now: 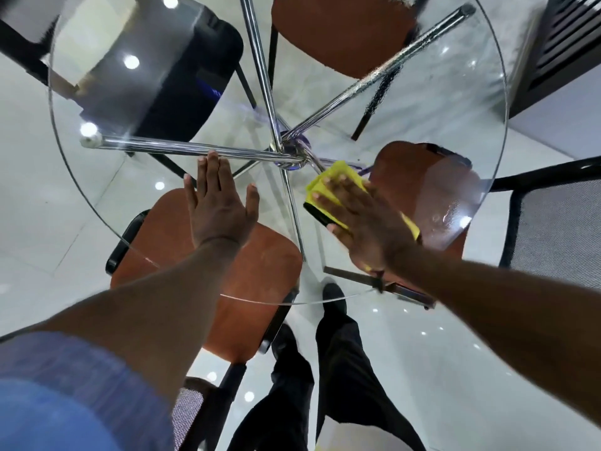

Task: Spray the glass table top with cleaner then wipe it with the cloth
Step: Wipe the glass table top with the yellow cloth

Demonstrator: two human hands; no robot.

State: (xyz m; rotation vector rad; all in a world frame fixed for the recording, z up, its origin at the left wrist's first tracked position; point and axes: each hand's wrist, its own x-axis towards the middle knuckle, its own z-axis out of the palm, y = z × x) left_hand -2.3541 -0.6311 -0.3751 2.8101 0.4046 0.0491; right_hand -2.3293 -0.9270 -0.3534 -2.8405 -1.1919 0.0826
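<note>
A round glass table top (455,102) fills most of the view, seen from straight above. Through this clear surface show a pale tiled floor (32,206), three rust-orange chair seats (338,34) and one black chair (182,76) tucked around the rim. Chrome legs (182,148) meet at a hub (289,148) near the middle. A person stands at the near edge in dark trousers (338,353) and black shoes (333,296) (one toe shows through the glass).

The left hand (218,206) lies flat on the glass, left of the hub, its fingers (213,170) straight and slightly spread, holding nothing. The right hand (361,219) presses flat on a folded yellow cloth (338,172), fingers straight across it rather than curled round it. The cloth sits on the surface just right of the hub, with a dark edge along its left side. A wet patch (445,206) glistens near the right rim.
</note>
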